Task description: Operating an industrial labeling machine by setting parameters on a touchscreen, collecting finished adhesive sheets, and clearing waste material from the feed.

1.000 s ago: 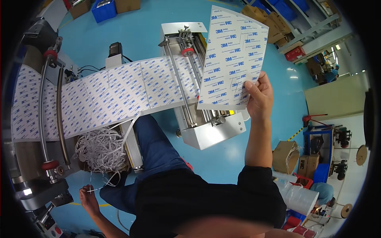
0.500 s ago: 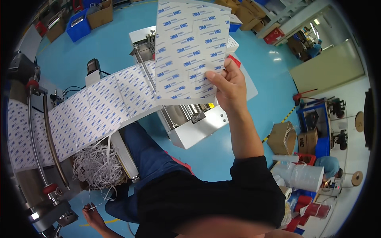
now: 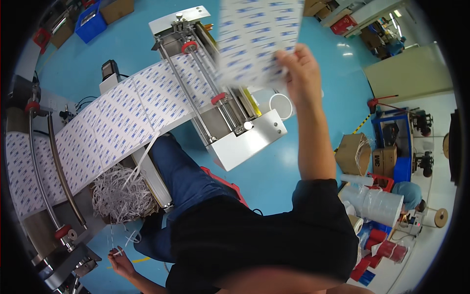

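While our right hand (image 3: 299,68) is raised, its grip is clenched on the lower right edge of a white printed sheet (image 3: 257,39), blurred, which fans up and to the left of the fingers. Just below that grip sits the metal cutting machine (image 3: 230,132), with the printed web (image 3: 107,132) running off leftward. Our left hand (image 3: 121,262), low down, pinches thin white strips (image 3: 117,251) beneath a pile of shredded trim (image 3: 120,193).

A glossy blue floor (image 3: 293,161) reflects overhead light; cardboard boxes (image 3: 355,153) and white film rolls (image 3: 377,203) crowd the right side, a blue crate (image 3: 95,17) sits top left
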`<state>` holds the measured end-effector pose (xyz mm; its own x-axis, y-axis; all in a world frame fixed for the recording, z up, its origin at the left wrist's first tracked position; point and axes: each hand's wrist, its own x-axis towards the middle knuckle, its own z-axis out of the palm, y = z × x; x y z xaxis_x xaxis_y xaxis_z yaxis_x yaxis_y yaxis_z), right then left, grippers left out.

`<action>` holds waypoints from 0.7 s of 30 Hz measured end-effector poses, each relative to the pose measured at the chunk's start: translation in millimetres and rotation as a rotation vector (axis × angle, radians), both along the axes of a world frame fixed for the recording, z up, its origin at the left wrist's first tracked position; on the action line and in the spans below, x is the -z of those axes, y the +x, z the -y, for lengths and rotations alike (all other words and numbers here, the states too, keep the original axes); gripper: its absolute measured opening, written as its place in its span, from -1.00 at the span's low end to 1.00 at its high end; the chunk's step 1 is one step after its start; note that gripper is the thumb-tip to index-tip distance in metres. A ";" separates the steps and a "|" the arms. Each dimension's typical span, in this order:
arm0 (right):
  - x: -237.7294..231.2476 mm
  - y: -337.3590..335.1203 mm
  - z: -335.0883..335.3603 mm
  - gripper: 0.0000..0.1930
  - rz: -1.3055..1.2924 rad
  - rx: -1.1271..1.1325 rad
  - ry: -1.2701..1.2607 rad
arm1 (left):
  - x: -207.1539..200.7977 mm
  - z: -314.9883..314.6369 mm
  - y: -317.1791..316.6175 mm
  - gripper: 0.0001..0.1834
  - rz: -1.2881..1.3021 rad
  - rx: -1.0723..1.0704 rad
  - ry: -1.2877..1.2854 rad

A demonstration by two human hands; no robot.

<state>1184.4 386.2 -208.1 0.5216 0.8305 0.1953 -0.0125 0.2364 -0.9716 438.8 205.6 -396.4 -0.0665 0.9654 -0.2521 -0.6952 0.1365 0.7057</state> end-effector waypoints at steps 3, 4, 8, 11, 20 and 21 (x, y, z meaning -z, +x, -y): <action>9.4 52.4 -10.0 -0.68 0.165 0.166 -0.185 | -1.4 -1.9 -2.0 -0.81 0.006 0.002 0.026; 23.3 69.8 -13.7 -0.68 0.375 0.186 -0.385 | -3.4 1.3 -2.3 -0.81 0.002 -0.009 0.029; 107.4 104.1 -39.3 -0.67 1.008 0.122 -0.641 | -8.5 31.7 -19.6 -0.80 -0.073 -0.157 -0.031; 133.9 111.2 -30.5 -0.64 0.921 0.095 -0.721 | -6.4 22.1 -21.1 -0.82 -0.031 -0.193 -0.082; 88.3 37.3 -8.9 -0.61 0.796 -0.056 -0.909 | -35.0 3.1 -20.7 -0.76 0.217 -0.266 0.051; 78.7 34.7 -3.8 -0.61 0.857 0.009 -0.794 | -39.7 -1.8 -15.6 -0.78 0.157 -0.320 0.065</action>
<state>1219.2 390.0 -286.9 0.4775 0.8744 -0.0862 0.7175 -0.4446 -0.5363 423.3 207.4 -356.7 -0.3330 0.9165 -0.2218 -0.7961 -0.1472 0.5870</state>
